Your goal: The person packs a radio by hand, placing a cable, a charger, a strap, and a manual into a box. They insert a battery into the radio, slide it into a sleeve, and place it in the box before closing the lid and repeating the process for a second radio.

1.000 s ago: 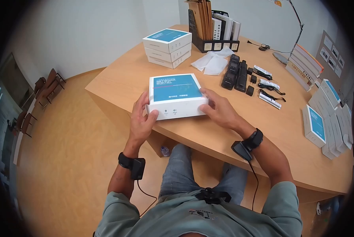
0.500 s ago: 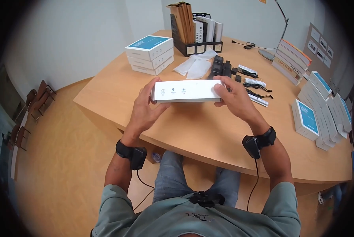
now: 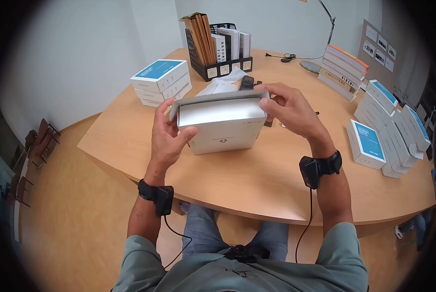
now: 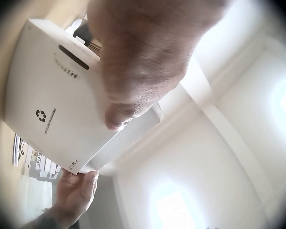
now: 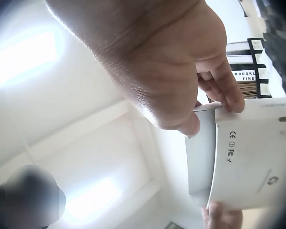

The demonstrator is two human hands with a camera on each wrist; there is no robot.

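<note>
We count one held box point(image 3: 223, 129), two hands point(image 3: 292, 111), two wrist cameras point(image 3: 164, 200) and one desk lamp point(image 3: 309, 67). At the left, we log one stack of three boxes point(image 3: 160, 85), plus one black organizer point(image 3: 196, 58) with four front labels point(image 3: 224, 69). At the right, we record one board point(image 3: 377, 70) bearing six cards point(image 3: 392, 49); the overlapping boxes point(image 3: 392, 140) there cannot be totalled.

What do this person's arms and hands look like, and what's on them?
The left hand and right hand wear no gloves. The sleeves are short and grey-green. Each wrist has a black band with a chunky black gadget, and a thin black cable trails from each gadget.
</note>
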